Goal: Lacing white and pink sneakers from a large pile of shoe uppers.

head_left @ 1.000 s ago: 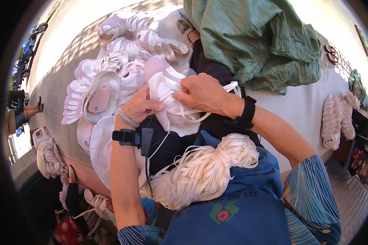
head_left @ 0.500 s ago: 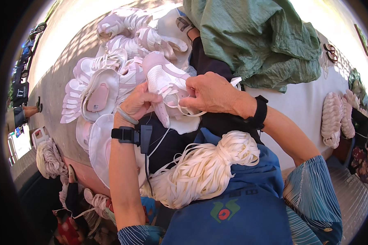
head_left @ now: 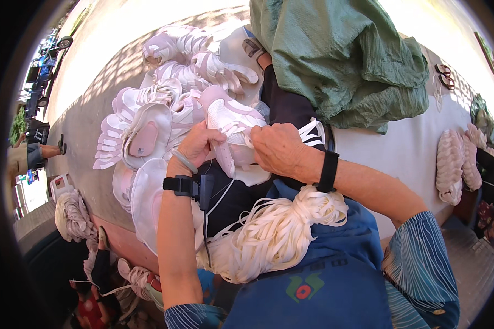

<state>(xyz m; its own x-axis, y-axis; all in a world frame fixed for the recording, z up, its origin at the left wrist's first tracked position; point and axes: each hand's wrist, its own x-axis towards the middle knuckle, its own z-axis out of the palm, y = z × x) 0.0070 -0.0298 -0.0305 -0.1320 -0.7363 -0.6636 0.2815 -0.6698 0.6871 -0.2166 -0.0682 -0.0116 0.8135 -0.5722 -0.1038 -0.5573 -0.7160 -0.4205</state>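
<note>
A pink and white sneaker upper [head_left: 220,105] lies over my lap with its toe pointing away from me. My left hand [head_left: 198,142] is closed on its left side, thumb on top. At the upper's right edge, by the lacing, my right hand [head_left: 281,149] is closed in a pinch on a white shoelace; the fingertips are partly hidden. Loops of white lace [head_left: 313,131] stick out behind that hand. A thick bundle of cream laces [head_left: 269,233] rests on the blue apron [head_left: 313,279] below my hands.
A heap of pink and white uppers [head_left: 148,131] is spread to the left. Green cloth sheeting [head_left: 340,60] covers the far right of my lap. Stacked uppers [head_left: 450,164] lie farther right beside another person. More bundled uppers [head_left: 74,216] and a person [head_left: 93,307] appear at lower left.
My right hand has turned and closed tighter at the upper's right edge. The lace loop beneath it no longer shows, and white loops now show behind the hand. The whole view has shifted slightly.
</note>
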